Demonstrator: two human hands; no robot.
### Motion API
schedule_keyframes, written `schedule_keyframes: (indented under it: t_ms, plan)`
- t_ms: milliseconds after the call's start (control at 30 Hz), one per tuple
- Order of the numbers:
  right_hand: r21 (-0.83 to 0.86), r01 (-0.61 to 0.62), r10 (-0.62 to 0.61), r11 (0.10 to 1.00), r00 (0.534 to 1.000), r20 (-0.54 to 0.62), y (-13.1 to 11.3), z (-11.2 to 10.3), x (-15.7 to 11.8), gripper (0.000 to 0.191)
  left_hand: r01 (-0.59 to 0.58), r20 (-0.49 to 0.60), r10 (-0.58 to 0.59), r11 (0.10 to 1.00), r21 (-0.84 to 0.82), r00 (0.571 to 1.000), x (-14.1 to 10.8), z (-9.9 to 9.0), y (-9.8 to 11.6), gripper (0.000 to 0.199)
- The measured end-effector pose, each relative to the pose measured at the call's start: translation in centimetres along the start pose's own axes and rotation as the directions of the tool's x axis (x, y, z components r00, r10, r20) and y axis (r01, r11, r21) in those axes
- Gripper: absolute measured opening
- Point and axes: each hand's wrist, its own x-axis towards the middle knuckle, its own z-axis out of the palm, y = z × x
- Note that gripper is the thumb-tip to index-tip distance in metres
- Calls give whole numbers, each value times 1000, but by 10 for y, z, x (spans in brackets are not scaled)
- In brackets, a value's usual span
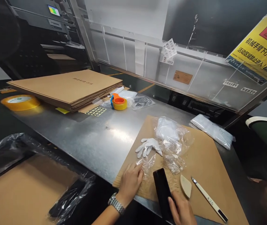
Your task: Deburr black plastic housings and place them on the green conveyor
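I have the right hand [182, 208] closed around the lower end of a black slab [161, 187], phone-like in shape, which slants across the near edge of the cardboard sheet [208, 162] on the desk [88, 137]. The left hand [130, 181] lies just left of it, fingers bent, fingertips at a crumpled clear wrapper [148, 163]; I can't tell whether they pinch it. I judge the step in hand to be handling the slab beside loose plastic. To me, the next move calls for a steady right grip, clear of the knife [208, 198].
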Motion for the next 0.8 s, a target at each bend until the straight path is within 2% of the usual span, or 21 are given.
schedule_keyframes:
  t_ms: [67, 133, 167, 267, 367, 567, 667, 800]
  plan:
    - [96, -33, 18, 995, 988, 154, -8, -6, -4, 34, 3, 44, -2, 999, -38, 999, -1, -2, 3, 30]
    - [189, -116, 55, 975, 953, 299, -18, -6, -5, 38, -18, 90, 25, 996, -83, 996, -2, -7, 6, 29]
    - [222, -162, 79, 961, 937, 341, -21, -4, -4, 41, -37, 113, 49, 993, -108, 992, -3, -9, 7, 29]
    - [249, -241, 136, 938, 917, 376, -24, 6, 0, 51, -93, 166, 121, 982, -164, 979, -8, -16, 8, 27]
    - [214, -256, 178, 943, 927, 329, -19, 13, 2, 53, -114, 183, 144, 980, -163, 972, -16, -19, 6, 25]
    - [6, -134, 133, 991, 987, 87, -17, 20, -7, 37, -112, 103, 113, 994, -20, 988, -33, -10, 16, 29]
    - [-72, -94, 97, 993, 995, 39, -23, 25, -9, 29, -197, 112, 194, 980, 20, 975, -38, -6, 26, 26]
    - [-115, -21, 16, 993, 999, -38, -36, 21, 1, 42, -304, 160, 297, 952, 21, 941, -45, -15, 40, 22]
